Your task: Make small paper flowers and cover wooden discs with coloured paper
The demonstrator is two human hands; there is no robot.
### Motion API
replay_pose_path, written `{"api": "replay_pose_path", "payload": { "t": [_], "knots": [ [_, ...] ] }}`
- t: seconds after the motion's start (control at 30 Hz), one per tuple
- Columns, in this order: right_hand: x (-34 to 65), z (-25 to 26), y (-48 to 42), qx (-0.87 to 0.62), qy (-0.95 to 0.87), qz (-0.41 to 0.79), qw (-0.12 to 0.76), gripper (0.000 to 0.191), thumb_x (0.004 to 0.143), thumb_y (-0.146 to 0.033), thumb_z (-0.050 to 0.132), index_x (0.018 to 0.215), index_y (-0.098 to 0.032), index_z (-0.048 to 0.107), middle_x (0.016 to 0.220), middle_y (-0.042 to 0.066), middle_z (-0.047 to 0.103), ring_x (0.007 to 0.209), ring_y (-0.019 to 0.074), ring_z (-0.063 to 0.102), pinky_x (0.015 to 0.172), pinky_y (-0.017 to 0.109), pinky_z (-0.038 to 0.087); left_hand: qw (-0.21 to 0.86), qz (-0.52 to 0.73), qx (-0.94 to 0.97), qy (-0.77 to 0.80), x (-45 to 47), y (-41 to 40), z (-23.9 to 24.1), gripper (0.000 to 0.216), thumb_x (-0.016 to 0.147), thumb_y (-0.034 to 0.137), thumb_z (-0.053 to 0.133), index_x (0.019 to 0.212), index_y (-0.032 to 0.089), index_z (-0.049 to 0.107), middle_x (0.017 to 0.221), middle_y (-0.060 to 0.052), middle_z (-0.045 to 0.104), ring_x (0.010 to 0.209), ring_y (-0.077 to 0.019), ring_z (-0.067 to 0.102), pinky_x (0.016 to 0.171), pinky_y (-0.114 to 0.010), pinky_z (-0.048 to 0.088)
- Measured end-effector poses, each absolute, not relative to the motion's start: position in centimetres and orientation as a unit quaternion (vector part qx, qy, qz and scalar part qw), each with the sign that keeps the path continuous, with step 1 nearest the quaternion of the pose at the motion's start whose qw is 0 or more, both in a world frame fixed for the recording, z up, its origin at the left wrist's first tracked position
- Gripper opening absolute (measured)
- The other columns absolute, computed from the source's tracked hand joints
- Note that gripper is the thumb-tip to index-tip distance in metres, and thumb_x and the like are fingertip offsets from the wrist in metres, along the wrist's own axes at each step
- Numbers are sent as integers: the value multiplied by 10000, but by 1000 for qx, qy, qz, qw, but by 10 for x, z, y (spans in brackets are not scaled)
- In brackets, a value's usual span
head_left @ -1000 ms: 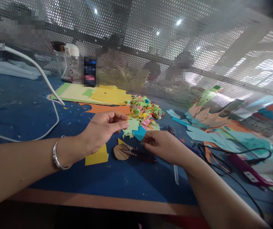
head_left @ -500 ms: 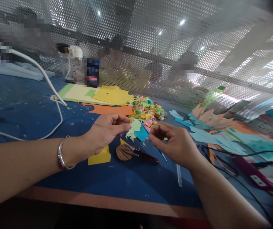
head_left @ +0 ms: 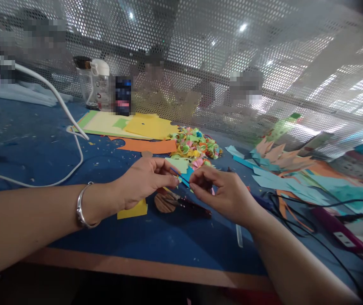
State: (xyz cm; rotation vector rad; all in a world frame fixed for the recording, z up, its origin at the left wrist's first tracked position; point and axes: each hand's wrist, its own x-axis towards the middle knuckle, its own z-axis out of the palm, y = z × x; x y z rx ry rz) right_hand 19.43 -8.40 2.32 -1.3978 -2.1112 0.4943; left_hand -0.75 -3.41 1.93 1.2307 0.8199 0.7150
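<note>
- Stick [head_left: 184, 178], between the left hand [head_left: 149, 178] and the right hand [head_left: 221, 190]: probably light and stiff, best gripped near its right-hand end; it looks thin, straight and blue.
- Scrap [head_left: 178, 178], at the left fingertips: apparently paper, likely light, soft and easily creased, best taken by an edge; it looks yellow-green, too small to show its shape.
- Left hand: thumb and forefinger appear to pinch the scrap.
- Right hand: curled fingers hold the stick.
- Scissors [head_left: 194, 206], nearer the wearer than both hands: blades overlap a brown disc [head_left: 164, 206].
</note>
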Motion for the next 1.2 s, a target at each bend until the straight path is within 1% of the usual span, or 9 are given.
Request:
{"api": "replay_pose_path", "payload": {
  "t": [0.1, 0.23, 0.33, 0.47, 0.63, 0.77, 0.87, 1.03, 1.2],
  "knots": [
    [195, 24, -85, -515, -791, 193, 268, 94, 894, -242, 559, 824, -191, 598, 636, -34, 554, 532, 90, 490, 519, 217, 404, 700, 308, 534, 361, -8, -34, 18, 159, 676, 94, 754, 787, 139, 650, 613, 10, 660, 569, -102, 622, 587, -225, 478],
    [196, 24, -86, -506, -799, 196, 259, 106, 897, -237, 546, 822, -190, 605, 643, -29, 563, 531, 93, 489, 515, 220, 402, 712, 305, 530, 346, -9, -34, 18, 187, 658, 213, 817, 710, 137, 653, 634, -14, 682, 577, -119, 637, 610, -255, 511],
    [195, 25, -86, -495, -810, 186, 253, 119, 892, -224, 536, 808, -187, 613, 650, -21, 576, 539, 96, 501, 522, 225, 401, 712, 309, 522, 354, -8, -34, 20, 243, 723, 335, 784, 642, 142, 660, 618, -29, 682, 567, -125, 631, 595, -269, 523],
    [194, 26, -87, -482, -823, 167, 249, 132, 890, -211, 528, 798, -183, 617, 645, -23, 576, 534, 89, 492, 522, 219, 391, 702, 308, 523, 373, -7, -34, 21, 275, 789, 368, 736, 632, 153, 669, 571, -30, 674, 528, -120, 620, 535, -244, 509],
    [193, 24, -87, -466, -835, 151, 250, 139, 890, -203, 525, 794, -179, 622, 651, -21, 578, 541, 84, 491, 534, 214, 387, 673, 319, 549, 378, -8, -35, 21, 322, 712, 414, 804, 589, 152, 663, 555, -27, 668, 514, -111, 609, 499, -215, 505],
    [192, 25, -88, -465, -838, 145, 246, 137, 882, -198, 522, 797, -180, 627, 661, -16, 583, 547, 86, 491, 536, 213, 387, 656, 307, 577, 377, -11, -37, 23, 349, 633, 382, 858, 517, 152, 622, 544, -24, 667, 482, -98, 581, 472, -200, 479],
    [193, 25, -88, -463, -840, 142, 246, 141, 884, -196, 518, 801, -181, 631, 658, -15, 585, 546, 87, 493, 536, 213, 387, 654, 293, 590, 372, -13, -36, 23, 333, 643, 374, 849, 537, 150, 626, 582, -36, 690, 504, -108, 601, 491, -212, 488],
    [195, 26, -88, -458, -842, 136, 252, 135, 883, -196, 529, 800, -183, 635, 643, -15, 590, 548, 90, 504, 536, 212, 390, 659, 268, 611, 348, -15, -33, 23, 230, 642, 334, 843, 633, 150, 705, 639, -47, 714, 559, -124, 638, 578, -238, 525],
    [195, 26, -89, -443, -848, 132, 258, 126, 872, -168, 534, 808, -174, 642, 658, -17, 591, 551, 80, 505, 539, 203, 392, 593, 257, 687, 330, -21, -29, 22, 191, 706, 348, 792, 696, 165, 737, 642, -33, 714, 585, -130, 640, 593, -231, 509]
  ]
}}
